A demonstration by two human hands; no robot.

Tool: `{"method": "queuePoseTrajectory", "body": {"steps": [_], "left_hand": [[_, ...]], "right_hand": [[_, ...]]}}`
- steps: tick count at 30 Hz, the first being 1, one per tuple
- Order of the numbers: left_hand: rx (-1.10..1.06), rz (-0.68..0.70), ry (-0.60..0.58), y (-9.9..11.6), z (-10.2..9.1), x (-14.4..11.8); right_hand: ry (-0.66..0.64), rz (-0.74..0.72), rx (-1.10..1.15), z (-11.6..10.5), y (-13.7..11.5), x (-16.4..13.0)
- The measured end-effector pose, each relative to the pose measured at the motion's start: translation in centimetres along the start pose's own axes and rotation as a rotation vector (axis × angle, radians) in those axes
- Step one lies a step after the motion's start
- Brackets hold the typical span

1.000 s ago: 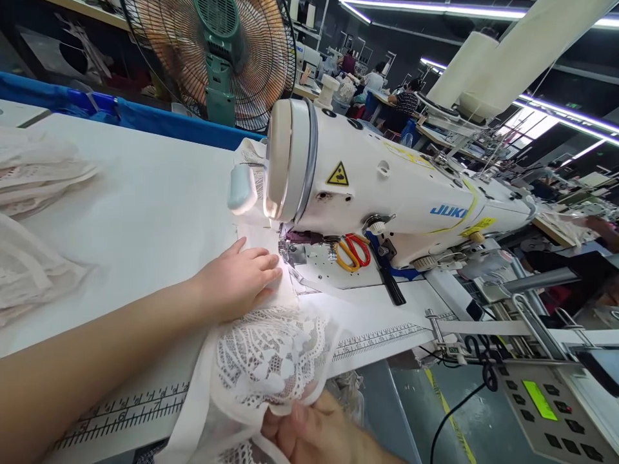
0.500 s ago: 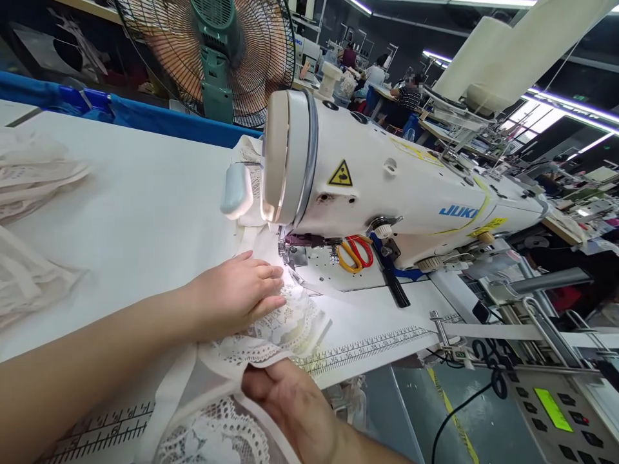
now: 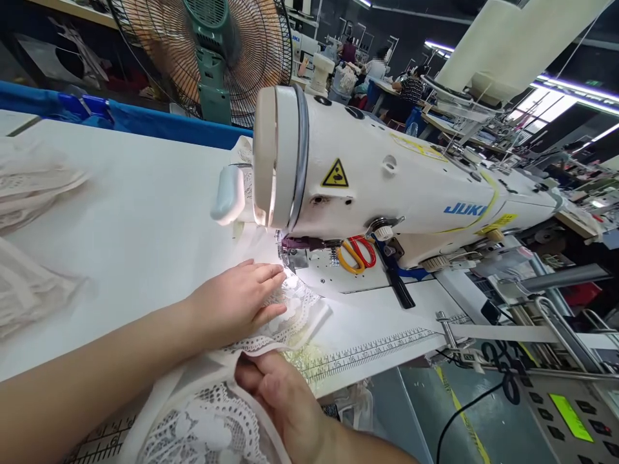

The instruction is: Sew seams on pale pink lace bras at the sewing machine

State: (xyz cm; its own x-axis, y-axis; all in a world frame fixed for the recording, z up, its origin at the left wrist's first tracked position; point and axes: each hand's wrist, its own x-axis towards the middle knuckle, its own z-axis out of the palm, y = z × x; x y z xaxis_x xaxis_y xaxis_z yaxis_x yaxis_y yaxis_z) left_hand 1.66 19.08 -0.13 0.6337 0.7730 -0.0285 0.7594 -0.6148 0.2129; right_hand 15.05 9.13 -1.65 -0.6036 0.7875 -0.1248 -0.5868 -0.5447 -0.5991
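My left hand (image 3: 239, 299) lies flat with fingers stretched out on a white lace garment (image 3: 207, 422), just in front of the presser foot (image 3: 289, 254) of a white sewing machine (image 3: 377, 183). Below it, my right hand (image 3: 290, 399) grips the garment's edge, its fingers tucked beneath the lace and partly hidden. Part of the lace spreads over the table between my left hand and the needle area. Sheer panels and a pale border hang toward me at the bottom.
Orange-handled and red-handled scissors (image 3: 355, 254) lie under the machine arm. More pale garments (image 3: 33, 283) are heaped at the left. A ruler strip (image 3: 367, 348) runs along the table's front edge. Behind stands a fan (image 3: 213, 64); a control box (image 3: 570, 419) is at lower right.
The lace under my left hand has shifted slightly toward the needle. My right hand has moved a little up and left with the garment. The view has shifted slightly.
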Motion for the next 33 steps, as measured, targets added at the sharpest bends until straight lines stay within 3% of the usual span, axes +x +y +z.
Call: {"method": "queuePoseTrajectory", "body": {"steps": [10, 15, 21, 28, 31, 33], "left_hand": [[0.146, 0.076, 0.077, 0.2, 0.2, 0.0], [0.213, 0.057, 0.183, -0.3, 0.2, 0.0], [0.266, 0.004, 0.007, -1.1, 0.0, 0.9], [0.279, 0.057, 0.002, -2.3, 0.0, 0.3], [0.253, 0.085, 0.008, -2.8, -0.1, -0.4], [0.225, 0.093, 0.028, -2.8, -0.2, -0.8]], "right_hand": [[0.060, 0.045, -0.082, -0.1, 0.0, 0.1], [0.044, 0.030, -0.043, 0.0, 0.0, 0.3], [0.056, 0.047, -0.084, -0.1, -0.2, 0.5], [0.109, 0.084, -0.084, 0.1, 0.1, 0.7], [0.046, 0.070, -0.249, -1.0, -1.2, -0.6], [-0.010, 0.076, -0.566, -2.3, -3.0, -1.7]]}}
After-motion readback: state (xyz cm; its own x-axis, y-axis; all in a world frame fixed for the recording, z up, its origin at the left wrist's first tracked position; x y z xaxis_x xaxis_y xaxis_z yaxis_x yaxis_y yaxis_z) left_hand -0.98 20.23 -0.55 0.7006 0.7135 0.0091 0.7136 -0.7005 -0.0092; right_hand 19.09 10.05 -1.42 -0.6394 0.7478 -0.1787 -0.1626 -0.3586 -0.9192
